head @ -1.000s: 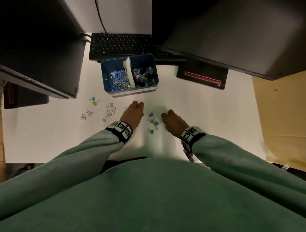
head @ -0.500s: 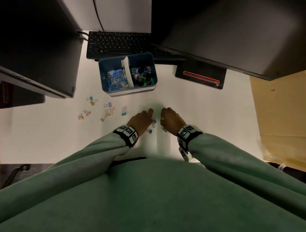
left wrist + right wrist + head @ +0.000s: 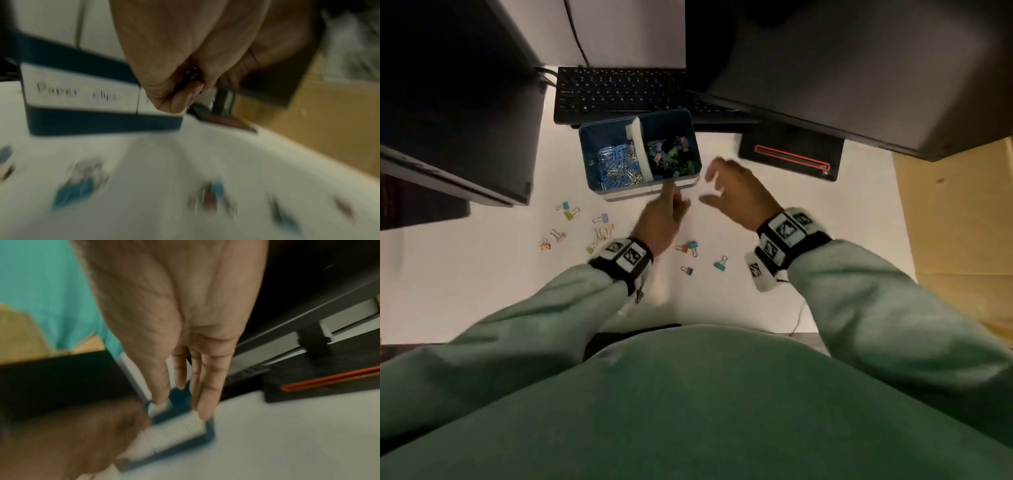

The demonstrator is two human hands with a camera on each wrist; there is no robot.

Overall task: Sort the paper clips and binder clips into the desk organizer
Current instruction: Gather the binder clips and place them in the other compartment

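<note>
A blue organizer (image 3: 681,181) stands mid-desk (image 3: 774,240), just near of a black keyboard (image 3: 619,92). Dark monitors (image 3: 458,113) overhang the far left and far right, and a black base with a red strip (image 3: 791,159) sits to the organizer's right. A white divider (image 3: 638,150) splits the organizer: paper clips (image 3: 618,166) fill the left compartment, binder clips (image 3: 671,156) the right.

More loose clips (image 3: 599,228) lie scattered on the desk left of the left hand, and a few (image 3: 720,263) lie near of both hands, between the green sleeves (image 3: 876,308).

The left hand (image 3: 662,221) reaches toward the organizer's near wall, one finger pointing at it, the others curled. In the left wrist view the thumb and fingers pinch something small and dark with a metal glint — likely a binder clip, though blur hides it. The right hand (image 3: 739,195) hovers off the organizer's near right corner, fingers loosely spread and holding nothing; the right wrist view shows them nearly straight.

A white label (image 3: 80,92) on the organizer's near wall reads "Paper clips"; the label beside it is hidden by the left hand.
</note>
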